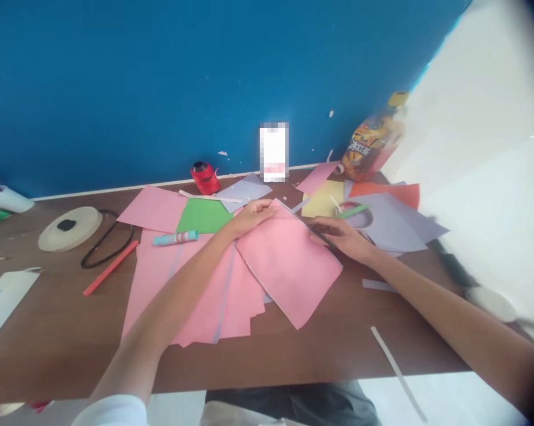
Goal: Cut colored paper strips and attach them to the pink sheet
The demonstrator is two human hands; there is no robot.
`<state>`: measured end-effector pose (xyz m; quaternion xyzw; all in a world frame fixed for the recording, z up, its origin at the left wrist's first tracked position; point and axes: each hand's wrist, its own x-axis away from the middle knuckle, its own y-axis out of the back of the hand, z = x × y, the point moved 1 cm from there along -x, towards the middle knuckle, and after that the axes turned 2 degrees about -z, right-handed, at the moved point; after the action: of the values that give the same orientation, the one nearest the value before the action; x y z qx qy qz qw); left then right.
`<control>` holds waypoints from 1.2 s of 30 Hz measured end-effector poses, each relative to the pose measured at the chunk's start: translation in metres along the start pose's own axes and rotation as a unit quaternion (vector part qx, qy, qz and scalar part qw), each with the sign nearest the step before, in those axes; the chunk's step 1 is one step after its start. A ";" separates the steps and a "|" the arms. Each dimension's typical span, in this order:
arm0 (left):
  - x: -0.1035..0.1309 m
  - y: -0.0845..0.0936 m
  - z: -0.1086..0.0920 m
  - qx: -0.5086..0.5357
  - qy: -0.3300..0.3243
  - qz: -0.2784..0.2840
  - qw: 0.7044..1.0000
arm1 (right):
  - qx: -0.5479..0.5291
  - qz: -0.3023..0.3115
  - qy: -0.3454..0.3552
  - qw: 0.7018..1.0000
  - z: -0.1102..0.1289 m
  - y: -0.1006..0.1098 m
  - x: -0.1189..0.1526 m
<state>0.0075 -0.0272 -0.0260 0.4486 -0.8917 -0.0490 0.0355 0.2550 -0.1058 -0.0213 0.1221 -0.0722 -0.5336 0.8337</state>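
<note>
A pink sheet (pixel 289 266) with thin grey edges lies tilted at the middle of the table. My left hand (pixel 254 216) pinches its upper left corner between thumb and fingers. Along its upper right edge is my right hand (pixel 333 234), fingers closed on that edge. More pink sheets (pixel 196 296) with grey strips lie fanned out under my left forearm. A light blue glue stick (pixel 176 238) rests on them, beside a green paper (pixel 205 216).
A red spool (pixel 205 178), a lit phone (pixel 274 152) and a drink bottle (pixel 371 145) stand by the blue wall. Purple papers (pixel 395 222) and a tape roll (pixel 357 215) lie right; a round lid (pixel 70 229) and red stick (pixel 111 268) left.
</note>
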 end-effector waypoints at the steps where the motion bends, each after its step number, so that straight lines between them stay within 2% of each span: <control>1: 0.000 -0.001 0.000 -0.009 -0.006 0.000 1.000 | 0.001 0.000 0.001 1.000 0.000 0.000 0.000; 10: -0.004 -0.008 -0.001 -0.047 -0.039 0.010 0.998 | 0.037 -0.016 0.012 0.999 -0.003 -0.001 -0.001; 17: -0.003 -0.007 -0.001 -0.034 -0.024 0.004 0.999 | 0.027 -0.028 -0.010 0.999 -0.006 -0.003 0.001; 22: -0.002 -0.009 -0.002 -0.008 -0.007 0.008 1.000 | 0.016 -0.032 -0.001 0.999 -0.006 -0.004 0.001; 27: -0.003 -0.009 -0.004 -0.039 -0.015 -0.027 0.999 | 0.030 -0.033 -0.003 0.999 -0.007 -0.004 0.000; 36: -0.002 -0.008 -0.005 -0.039 -0.011 -0.033 0.999 | 0.057 -0.035 -0.010 0.998 -0.004 -0.004 0.002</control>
<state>0.0156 -0.0304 -0.0221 0.4751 -0.8743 -0.0901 0.0418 0.2530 -0.1084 -0.0266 0.1662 -0.1064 -0.5584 0.8058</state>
